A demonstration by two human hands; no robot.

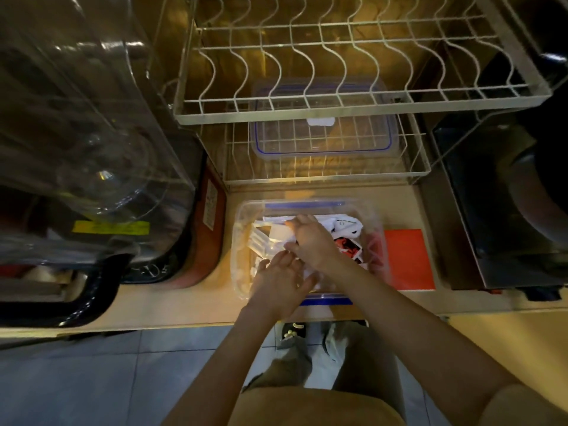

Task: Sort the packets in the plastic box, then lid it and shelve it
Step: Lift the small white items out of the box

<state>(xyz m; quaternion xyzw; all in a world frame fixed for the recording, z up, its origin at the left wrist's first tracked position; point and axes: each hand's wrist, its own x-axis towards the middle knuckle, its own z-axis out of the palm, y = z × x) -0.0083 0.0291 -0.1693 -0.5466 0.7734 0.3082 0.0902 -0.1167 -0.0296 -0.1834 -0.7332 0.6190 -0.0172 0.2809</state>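
Observation:
A clear plastic box (242, 216) with blue clips stands on the counter in front of me. It holds white packets (264, 238) on its left side and red-and-black packets (349, 245) on its right. My right hand (310, 241) reaches into the box, its fingers curled over the white packets near the middle. My left hand (281, 282) lies at the box's near side, fingers spread over the packets there. The clear lid (322, 139) with a blue seal rests on the lower wire shelf behind the box.
A two-tier wire dish rack (338, 103) rises behind the box. An orange booklet (408, 259) lies just right of the box. A large clear appliance (92, 149) stands to the left, a dark appliance (507, 210) to the right. The counter edge (184, 325) is near my body.

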